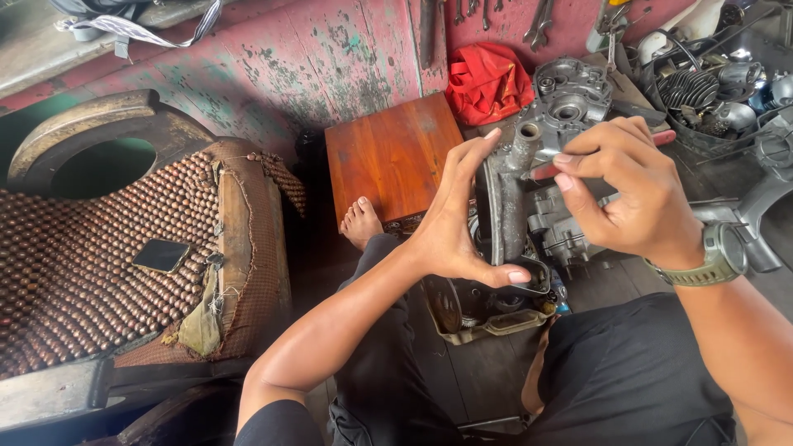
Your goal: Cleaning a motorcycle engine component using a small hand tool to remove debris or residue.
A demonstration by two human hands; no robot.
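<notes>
A beaded seat (99,272) fills the left, a dark phone (161,255) lying on it. Between the person's knees stands a grey engine casing (529,206), beside a wooden box (392,157). The left hand (450,223) braces the casing's edge, fingers spread apart. The right hand (632,186) pinches its fingers together on a small red-handled tool (541,171) at the casing.
</notes>
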